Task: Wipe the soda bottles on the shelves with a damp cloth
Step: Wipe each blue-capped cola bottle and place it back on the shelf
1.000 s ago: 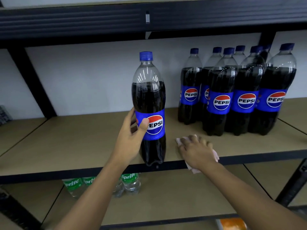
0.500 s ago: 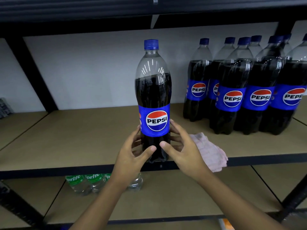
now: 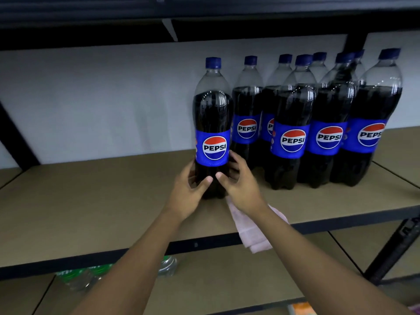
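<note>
Near the middle of the frame both hands clasp the lower part of a single Pepsi bottle [image 3: 212, 123]. The left hand [image 3: 186, 196] curls round its dark base from the left, with the thumb laid across the front below the blue label. The right hand [image 3: 241, 185] grips it from the right, its thumb nearly meeting the other and its fingers wrapped behind.

The bottle is upright, blue cap on, with its base down at the tan shelf board [image 3: 91, 201]. It stands just beside the leftmost of a cluster of Pepsi bottles [image 3: 293, 123] that fills the right half of the frame; whether the two touch cannot be told.

A pink cloth [image 3: 252, 233] lies on the board under the right wrist, its lower end hanging over the dark front edge. Neither hand holds it.

At lower left, on the shelf beneath, green-labelled clear bottles [image 3: 77, 276] are blurred and partly hidden by the left forearm.
</note>
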The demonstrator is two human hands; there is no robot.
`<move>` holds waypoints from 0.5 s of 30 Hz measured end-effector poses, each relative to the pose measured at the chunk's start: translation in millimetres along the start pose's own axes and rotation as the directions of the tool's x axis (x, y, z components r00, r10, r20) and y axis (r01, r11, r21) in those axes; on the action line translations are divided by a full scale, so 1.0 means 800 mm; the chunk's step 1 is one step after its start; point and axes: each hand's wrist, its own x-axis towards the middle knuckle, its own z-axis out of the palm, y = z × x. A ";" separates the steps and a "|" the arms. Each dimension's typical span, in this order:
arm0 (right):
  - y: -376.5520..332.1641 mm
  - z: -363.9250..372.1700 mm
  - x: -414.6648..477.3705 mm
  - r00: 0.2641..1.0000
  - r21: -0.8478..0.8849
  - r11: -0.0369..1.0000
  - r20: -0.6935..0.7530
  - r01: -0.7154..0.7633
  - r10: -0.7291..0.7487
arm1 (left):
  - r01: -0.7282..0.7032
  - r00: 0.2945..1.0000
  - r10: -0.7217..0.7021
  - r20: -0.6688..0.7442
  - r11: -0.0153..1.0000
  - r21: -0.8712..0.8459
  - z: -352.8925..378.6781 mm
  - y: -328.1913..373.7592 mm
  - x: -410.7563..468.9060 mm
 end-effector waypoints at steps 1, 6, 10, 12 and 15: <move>0.005 -0.007 0.004 1.000 -0.002 1.000 -0.016 -0.017 0.017 | -0.008 1.000 0.008 0.009 1.000 -0.004 0.011 0.000 0.007; 0.025 -0.040 0.010 0.989 -0.063 0.996 -0.137 -0.070 0.061 | -0.009 0.999 0.010 0.048 1.000 -0.020 0.057 0.006 0.026; 0.024 -0.057 -0.001 0.965 -0.118 0.989 -0.257 -0.088 0.055 | -0.029 0.998 0.031 0.045 0.999 -0.039 0.086 0.007 0.031; 0.026 -0.061 -0.005 0.952 -0.130 0.988 -0.305 -0.081 0.038 | -0.031 0.999 0.033 0.041 0.998 -0.054 0.097 0.006 0.034; 0.030 -0.063 -0.005 0.933 -0.138 0.986 -0.358 -0.094 0.038 | 0.000 0.999 0.004 0.045 0.996 -0.088 0.111 0.000 0.038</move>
